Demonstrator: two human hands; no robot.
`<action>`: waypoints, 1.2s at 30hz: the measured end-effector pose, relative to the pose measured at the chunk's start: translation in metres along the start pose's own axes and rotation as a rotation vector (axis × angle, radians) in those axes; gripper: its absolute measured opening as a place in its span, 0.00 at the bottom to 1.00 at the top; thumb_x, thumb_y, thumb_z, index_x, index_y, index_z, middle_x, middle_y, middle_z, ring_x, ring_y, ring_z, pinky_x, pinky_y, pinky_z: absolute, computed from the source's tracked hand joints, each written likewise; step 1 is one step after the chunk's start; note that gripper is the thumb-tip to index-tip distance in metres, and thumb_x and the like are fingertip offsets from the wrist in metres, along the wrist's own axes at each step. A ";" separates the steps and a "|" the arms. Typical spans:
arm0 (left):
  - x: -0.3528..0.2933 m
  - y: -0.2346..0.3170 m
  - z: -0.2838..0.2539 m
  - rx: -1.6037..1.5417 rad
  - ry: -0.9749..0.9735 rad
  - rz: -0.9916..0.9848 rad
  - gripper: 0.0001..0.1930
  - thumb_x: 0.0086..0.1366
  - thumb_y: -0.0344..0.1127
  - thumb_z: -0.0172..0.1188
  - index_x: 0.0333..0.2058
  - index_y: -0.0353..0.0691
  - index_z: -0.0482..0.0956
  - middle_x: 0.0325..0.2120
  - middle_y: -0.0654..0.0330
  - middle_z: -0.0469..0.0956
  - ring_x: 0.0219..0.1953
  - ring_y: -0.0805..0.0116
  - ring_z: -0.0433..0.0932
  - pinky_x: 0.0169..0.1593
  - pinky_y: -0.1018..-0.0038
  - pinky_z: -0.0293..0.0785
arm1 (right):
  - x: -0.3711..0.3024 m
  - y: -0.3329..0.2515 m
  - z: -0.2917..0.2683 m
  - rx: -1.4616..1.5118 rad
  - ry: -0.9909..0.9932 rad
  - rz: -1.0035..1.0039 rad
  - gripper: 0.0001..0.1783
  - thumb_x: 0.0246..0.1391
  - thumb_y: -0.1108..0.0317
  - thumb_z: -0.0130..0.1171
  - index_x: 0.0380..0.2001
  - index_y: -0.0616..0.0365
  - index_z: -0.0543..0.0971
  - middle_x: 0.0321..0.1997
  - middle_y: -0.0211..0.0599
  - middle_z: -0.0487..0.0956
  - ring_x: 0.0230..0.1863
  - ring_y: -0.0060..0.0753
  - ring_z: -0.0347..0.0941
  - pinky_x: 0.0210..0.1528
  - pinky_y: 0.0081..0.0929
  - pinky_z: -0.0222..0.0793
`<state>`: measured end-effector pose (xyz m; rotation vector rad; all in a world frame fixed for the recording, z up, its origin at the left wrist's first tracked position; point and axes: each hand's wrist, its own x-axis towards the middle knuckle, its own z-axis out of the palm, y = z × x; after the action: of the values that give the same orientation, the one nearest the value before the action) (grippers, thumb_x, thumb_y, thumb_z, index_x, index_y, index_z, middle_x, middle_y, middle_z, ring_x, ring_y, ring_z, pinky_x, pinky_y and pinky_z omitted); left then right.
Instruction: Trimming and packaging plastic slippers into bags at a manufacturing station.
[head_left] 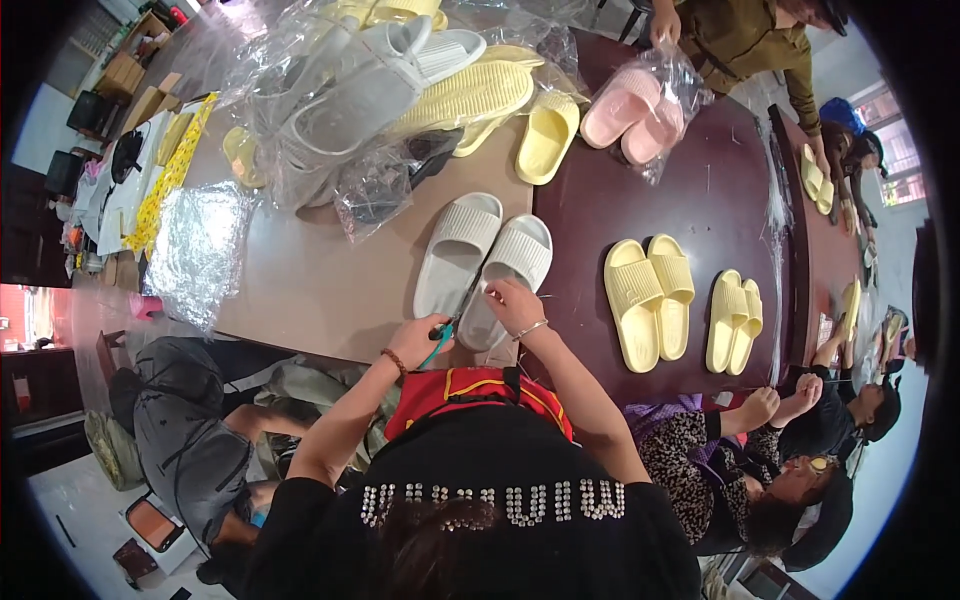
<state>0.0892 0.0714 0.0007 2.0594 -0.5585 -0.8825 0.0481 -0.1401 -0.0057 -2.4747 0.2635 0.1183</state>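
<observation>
A pair of light grey slippers lies side by side on the table before me, the left slipper (457, 255) and the right slipper (518, 255) with ribbed straps upward. My left hand (418, 342) is at the heel of the left slipper, closed around small scissors (438, 342) with black and teal handles. Over the right slipper, my right hand (515, 307) has its fingers pinched together at the inner edge below the strap. What those fingertips hold, if anything, is too small to make out.
Plastic-bagged grey slippers (355, 105) and yellow slippers (470, 95) are heaped at the back. Two yellow pairs (647, 300) (735, 320) lie to the right. A co-worker's hand (665, 22) holds bagged pink slippers (620, 105). Clear plastic (200, 250) hangs over the left edge.
</observation>
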 end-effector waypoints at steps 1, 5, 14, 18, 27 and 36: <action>0.001 -0.005 0.001 -0.063 -0.037 0.009 0.20 0.45 0.39 0.60 0.39 0.40 0.71 0.26 0.54 0.74 0.29 0.62 0.74 0.34 0.71 0.68 | -0.003 -0.002 -0.006 0.063 0.008 0.001 0.08 0.45 0.62 0.51 0.27 0.53 0.73 0.30 0.37 0.73 0.29 0.40 0.72 0.29 0.33 0.67; 0.005 -0.016 0.003 -0.188 -0.219 0.118 0.21 0.47 0.35 0.59 0.42 0.38 0.69 0.23 0.60 0.73 0.26 0.74 0.70 0.32 0.76 0.67 | -0.015 0.002 -0.012 0.200 0.059 0.023 0.08 0.44 0.64 0.52 0.27 0.55 0.73 0.27 0.37 0.73 0.27 0.38 0.72 0.29 0.31 0.67; 0.004 0.026 -0.032 -0.339 -0.623 -0.092 0.22 0.47 0.32 0.59 0.42 0.35 0.66 0.19 0.66 0.67 0.24 0.79 0.65 0.29 0.80 0.65 | -0.034 0.013 -0.018 0.182 0.273 0.093 0.07 0.43 0.67 0.54 0.26 0.59 0.73 0.23 0.40 0.74 0.25 0.37 0.72 0.28 0.28 0.67; 0.007 0.005 -0.030 -0.165 -0.613 0.006 0.20 0.47 0.33 0.59 0.40 0.35 0.67 0.19 0.64 0.69 0.23 0.77 0.66 0.28 0.79 0.65 | -0.037 0.013 -0.022 0.201 0.274 0.072 0.07 0.43 0.67 0.54 0.26 0.58 0.74 0.24 0.39 0.73 0.25 0.37 0.71 0.27 0.29 0.66; 0.036 0.031 -0.005 0.008 -0.286 0.200 0.23 0.45 0.35 0.60 0.42 0.38 0.68 0.20 0.57 0.72 0.23 0.68 0.71 0.29 0.73 0.67 | -0.044 0.005 -0.017 -0.051 0.302 -0.150 0.04 0.43 0.67 0.53 0.24 0.55 0.74 0.23 0.35 0.72 0.24 0.37 0.70 0.25 0.30 0.67; 0.013 -0.005 -0.028 -0.367 0.022 0.066 0.19 0.51 0.30 0.57 0.43 0.34 0.67 0.22 0.65 0.70 0.22 0.79 0.67 0.27 0.81 0.66 | -0.051 -0.004 -0.023 0.053 0.213 -0.189 0.06 0.44 0.66 0.51 0.24 0.55 0.74 0.23 0.35 0.73 0.26 0.38 0.70 0.27 0.32 0.67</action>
<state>0.1187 0.0798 0.0039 1.7071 -0.4147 -0.8517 -0.0004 -0.1429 0.0222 -2.4462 0.1197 -0.2300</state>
